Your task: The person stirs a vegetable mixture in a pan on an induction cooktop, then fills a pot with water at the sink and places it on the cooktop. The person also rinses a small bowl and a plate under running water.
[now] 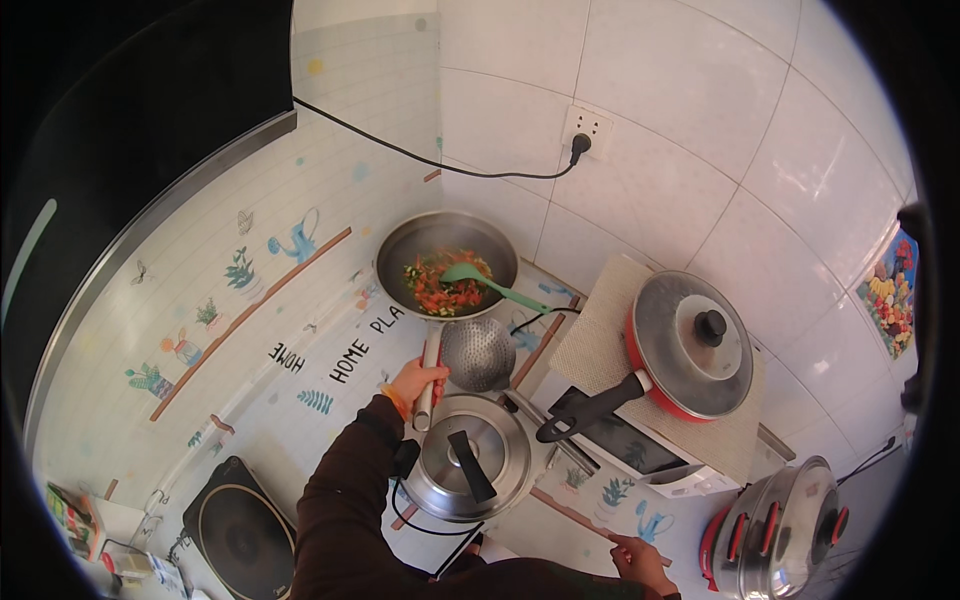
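My left hand [422, 386] is closed around the metal handle [427, 401] of a dark wok [390, 281]. Chopped orange-red and green food [442, 296] lies in the wok, with faint steam above it. A green cooking spoon [487, 281] rests in the food and leans over the rim. Beside the wok handle is a perforated metal skimmer [478, 355], its long handle pointing to the lower right. Just below my left hand stands a steel pot with a glass lid [469, 457]. At the bottom right, my right hand [641, 564] hangs over the counter, index finger extended, with nothing visible in it.
A lidded red frying pan [690, 345] sits on a cloth-covered microwave [630, 442], its black handle sticking out towards me. A multi-tier steamer [776, 532] stands at the right. An induction cooktop [244, 525] lies at the lower left. A plugged-in cord [495, 175] runs along the wall.
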`<action>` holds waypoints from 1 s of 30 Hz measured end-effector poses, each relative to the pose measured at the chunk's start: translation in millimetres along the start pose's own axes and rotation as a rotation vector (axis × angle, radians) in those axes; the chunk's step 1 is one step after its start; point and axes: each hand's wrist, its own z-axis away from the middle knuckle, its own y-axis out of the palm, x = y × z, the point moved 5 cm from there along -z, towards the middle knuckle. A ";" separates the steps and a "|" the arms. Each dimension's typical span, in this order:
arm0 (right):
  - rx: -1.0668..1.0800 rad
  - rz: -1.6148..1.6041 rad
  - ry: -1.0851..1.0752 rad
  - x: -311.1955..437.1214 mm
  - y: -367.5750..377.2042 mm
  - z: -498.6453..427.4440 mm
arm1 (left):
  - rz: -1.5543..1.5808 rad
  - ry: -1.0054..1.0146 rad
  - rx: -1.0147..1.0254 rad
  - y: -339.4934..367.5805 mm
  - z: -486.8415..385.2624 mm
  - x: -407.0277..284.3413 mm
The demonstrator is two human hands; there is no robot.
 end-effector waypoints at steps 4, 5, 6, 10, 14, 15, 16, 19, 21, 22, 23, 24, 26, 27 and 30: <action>0.054 -0.034 0.055 0.7 7.7 -5.2 | 0.010 -0.027 0.005 -5.4 -12.1 3.7; 0.038 -0.061 0.000 4.3 8.5 -6.1 | 0.014 -0.033 0.004 -6.9 -13.7 4.7; 0.022 -0.087 -0.055 8.6 9.4 -6.8 | 0.011 -0.040 0.008 -8.6 -15.0 5.1; 0.053 -0.224 -0.030 18.1 12.3 -5.9 | -0.025 -0.032 0.008 -14.4 -11.9 2.4; 0.100 -0.139 -0.051 32.2 9.2 -2.0 | -0.059 -0.076 -0.071 -17.1 9.3 3.9; 0.106 -0.093 -0.051 34.2 8.7 -1.4 | -0.072 -0.091 -0.066 -16.5 18.5 5.4; 0.118 -0.044 -0.057 35.4 9.2 -0.8 | -0.078 -0.104 -0.069 -16.8 30.2 7.4; 0.137 -0.082 -0.144 35.8 14.5 2.3 | -0.212 -0.035 -0.314 -26.8 80.6 14.5; 0.184 -0.112 -0.207 32.9 22.9 2.9 | -0.171 0.085 -0.399 -22.5 124.6 20.3; 0.187 -0.102 -0.274 33.1 27.2 3.2 | -0.148 0.140 -0.418 -16.2 150.3 26.1; 0.178 -0.087 -0.313 32.3 31.8 4.2 | -0.151 0.202 -0.445 -10.6 179.3 29.9; 0.186 -0.032 -0.435 35.7 37.2 6.6 | -0.187 0.223 -0.402 -3.2 211.4 38.0; 0.266 -0.061 -0.595 40.5 51.2 16.1 | -0.267 0.282 -0.312 20.5 273.2 56.9; 0.294 -0.077 -0.672 44.2 58.1 21.4 | -0.326 0.277 -0.292 33.4 305.8 70.2; 0.412 -0.129 -0.813 53.8 84.0 46.8 | -0.789 0.326 -0.197 76.6 397.8 113.3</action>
